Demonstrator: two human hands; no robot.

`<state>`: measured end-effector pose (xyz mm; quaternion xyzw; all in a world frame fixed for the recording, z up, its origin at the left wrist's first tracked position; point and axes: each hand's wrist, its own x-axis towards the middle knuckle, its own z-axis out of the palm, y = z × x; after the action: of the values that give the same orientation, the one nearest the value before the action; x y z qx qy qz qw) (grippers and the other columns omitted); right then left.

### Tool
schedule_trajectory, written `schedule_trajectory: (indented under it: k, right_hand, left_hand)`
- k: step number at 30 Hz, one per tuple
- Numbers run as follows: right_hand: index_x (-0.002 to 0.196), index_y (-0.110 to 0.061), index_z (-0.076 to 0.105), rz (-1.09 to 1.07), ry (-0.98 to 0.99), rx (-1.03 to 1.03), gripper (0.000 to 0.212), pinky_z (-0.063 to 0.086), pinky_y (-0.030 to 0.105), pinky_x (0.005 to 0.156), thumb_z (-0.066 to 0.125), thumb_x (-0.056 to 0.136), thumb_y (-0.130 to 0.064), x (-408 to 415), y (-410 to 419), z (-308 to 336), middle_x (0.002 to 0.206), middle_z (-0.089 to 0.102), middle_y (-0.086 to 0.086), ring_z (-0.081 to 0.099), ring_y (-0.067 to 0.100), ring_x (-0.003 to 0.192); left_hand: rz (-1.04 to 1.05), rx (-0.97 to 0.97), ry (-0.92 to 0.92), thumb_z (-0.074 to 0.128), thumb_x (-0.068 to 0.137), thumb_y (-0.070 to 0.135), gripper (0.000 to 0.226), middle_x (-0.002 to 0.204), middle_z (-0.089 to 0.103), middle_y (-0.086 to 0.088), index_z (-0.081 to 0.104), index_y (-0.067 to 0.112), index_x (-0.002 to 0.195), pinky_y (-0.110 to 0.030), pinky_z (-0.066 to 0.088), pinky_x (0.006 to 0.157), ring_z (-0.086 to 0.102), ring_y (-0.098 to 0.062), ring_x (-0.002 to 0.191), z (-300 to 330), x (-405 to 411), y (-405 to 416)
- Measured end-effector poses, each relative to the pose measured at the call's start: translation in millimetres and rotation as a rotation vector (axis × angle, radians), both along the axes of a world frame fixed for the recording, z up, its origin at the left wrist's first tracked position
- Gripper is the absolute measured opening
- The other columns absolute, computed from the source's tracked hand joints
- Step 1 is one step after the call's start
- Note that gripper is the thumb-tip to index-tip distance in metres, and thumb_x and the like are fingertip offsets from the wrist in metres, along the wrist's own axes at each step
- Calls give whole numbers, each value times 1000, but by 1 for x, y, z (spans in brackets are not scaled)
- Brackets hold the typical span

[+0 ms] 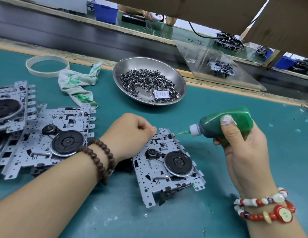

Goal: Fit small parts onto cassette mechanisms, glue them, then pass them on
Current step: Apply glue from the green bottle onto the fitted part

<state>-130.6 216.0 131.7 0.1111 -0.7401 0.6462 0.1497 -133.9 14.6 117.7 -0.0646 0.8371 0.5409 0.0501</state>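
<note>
Far left of the green mat (253,117): a stack of cassette mechanisms (45,134), overlapping, flywheels up. Behind them a pale tape ring (47,66) and a green-stained rag (77,85). Left hand (131,133), beaded bracelet at the wrist, lies curled over the far-left corner of the mechanism being worked on (168,167), holding it down; whether the fingers pinch a part there cannot be told. That mechanism lies flat near the mat's front, between the two hands, long axis running from near-left to far-right, slightly skewed, black flywheel uppermost. Behind it, a steel bowl (149,79) of small dark metal parts with a white packet inside. Right hand (242,145) grips a green glue bottle (225,124), lying nearly level, needle nozzle pointing left, tip at the mechanism's far edge. Beyond the mat, a dark conveyor belt (64,31).
</note>
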Motion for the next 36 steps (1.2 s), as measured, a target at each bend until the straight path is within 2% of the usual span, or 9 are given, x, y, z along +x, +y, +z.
schedule_trajectory:
  k: [3, 7, 12, 18, 22, 24, 28, 31, 36]
  right_hand:
    - [96, 3, 57, 8, 3, -22, 67, 45, 22, 58, 64, 74, -60, 1, 0, 1, 92, 64, 26, 59, 32, 80]
    - [85, -12, 61, 85, -64, -171, 35, 45, 18, 53, 69, 77, -45, 4, -2, 1, 79, 66, 2, 58, 14, 69]
    - [79, -19, 71, 229, -182, -152, 38, 50, 20, 58, 73, 66, -55, 6, -11, -1, 76, 66, 3, 59, 16, 68]
    - [78, -20, 73, 269, -208, -133, 20, 53, 21, 59, 60, 76, -35, 6, -16, -2, 73, 69, 5, 66, 15, 67]
    - [76, -21, 72, 277, -210, -118, 20, 52, 20, 59, 63, 75, -38, 8, -18, -1, 71, 68, 3, 65, 14, 66]
    - [75, -21, 71, 278, -222, -97, 20, 52, 22, 59, 59, 74, -37, 8, -18, -1, 70, 67, 4, 63, 16, 66]
    - [75, -19, 71, 327, -221, -90, 23, 52, 20, 58, 62, 74, -40, 10, -20, 0, 69, 69, 4, 65, 15, 64]
    - [74, -20, 72, 340, -215, -88, 20, 52, 19, 56, 55, 77, -31, 10, -21, 1, 67, 69, 6, 66, 13, 61]
    - [74, -22, 71, 334, -221, -72, 21, 52, 19, 57, 64, 74, -41, 11, -21, 1, 68, 69, 3, 66, 13, 63]
  left_hand:
    - [-1, -17, 31, 60, 88, 28, 22, 77, 70, -4, 67, 16, 71, -20, 44, 67, 57, -12, 67, -2, 0, 1]
    - [-2, -115, 119, 57, 89, 30, 23, 70, 65, 7, 61, 24, 67, -8, 39, 57, 53, -1, 61, -3, 1, 3]
    - [-17, -153, 152, 55, 90, 32, 25, 70, 64, 9, 57, 29, 65, -7, 38, 58, 53, 2, 63, -4, 2, 5]
    - [-22, -168, 155, 54, 90, 33, 25, 71, 64, 9, 56, 29, 66, -10, 39, 60, 53, 2, 66, -4, 2, 4]
    - [-30, -162, 158, 54, 90, 32, 25, 72, 63, 11, 56, 28, 66, -10, 37, 60, 52, 3, 66, -3, 1, 4]
    - [-34, -166, 164, 54, 90, 31, 25, 73, 63, 11, 56, 28, 66, -15, 38, 57, 52, 3, 67, -3, 1, 4]
    - [-32, -169, 167, 54, 91, 32, 25, 75, 63, 10, 55, 29, 66, -20, 37, 62, 52, 3, 69, -2, 1, 5]
    - [-31, -165, 165, 54, 91, 32, 25, 75, 63, 10, 56, 28, 66, -13, 38, 60, 52, 3, 69, -2, 1, 5]
    - [-31, -169, 166, 53, 91, 32, 25, 73, 63, 11, 55, 28, 66, -10, 36, 60, 52, 3, 68, -3, 1, 5]
